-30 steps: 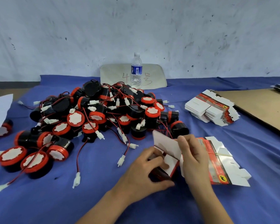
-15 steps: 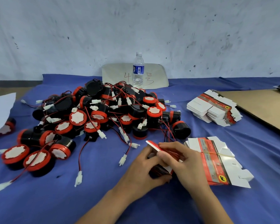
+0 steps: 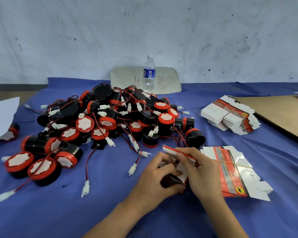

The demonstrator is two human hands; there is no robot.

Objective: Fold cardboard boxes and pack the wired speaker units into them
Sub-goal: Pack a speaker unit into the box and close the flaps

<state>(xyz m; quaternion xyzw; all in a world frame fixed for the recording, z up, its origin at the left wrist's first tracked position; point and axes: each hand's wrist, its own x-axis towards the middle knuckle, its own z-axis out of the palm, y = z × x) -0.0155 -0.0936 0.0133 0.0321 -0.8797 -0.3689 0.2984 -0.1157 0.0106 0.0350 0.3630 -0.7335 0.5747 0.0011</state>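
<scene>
The left hand point(image 3: 155, 177) has its fingers curled round the lower part of a small red-and-white box point(image 3: 182, 171), steadying it on the blue cloth point(image 3: 110, 212). The right hand point(image 3: 202, 170) grips the box's red-edged top flap between thumb and fingers, apparently bending it over. The box sits just in front of the pile of speaker units point(image 3: 110, 121), at the pile's near right corner. Something dark shows low in the box, but whether it is a unit already inside or only the box's own dark face cannot be told. Touching the right hand, on the side away from the pile, lies a banded bundle of flat boxes point(image 3: 230, 170). A second stack of flat boxes point(image 3: 230, 117) lies well to the right of the pile, and a water bottle point(image 3: 149, 74) stands just behind it. The job looks to be at an early stage: one box is in hand and only partly formed, no closed, finished box is in view, and the heap of black-and-red units with their trailing wires and white plugs is left to pack, along with both stacks of flats to fold.
</scene>
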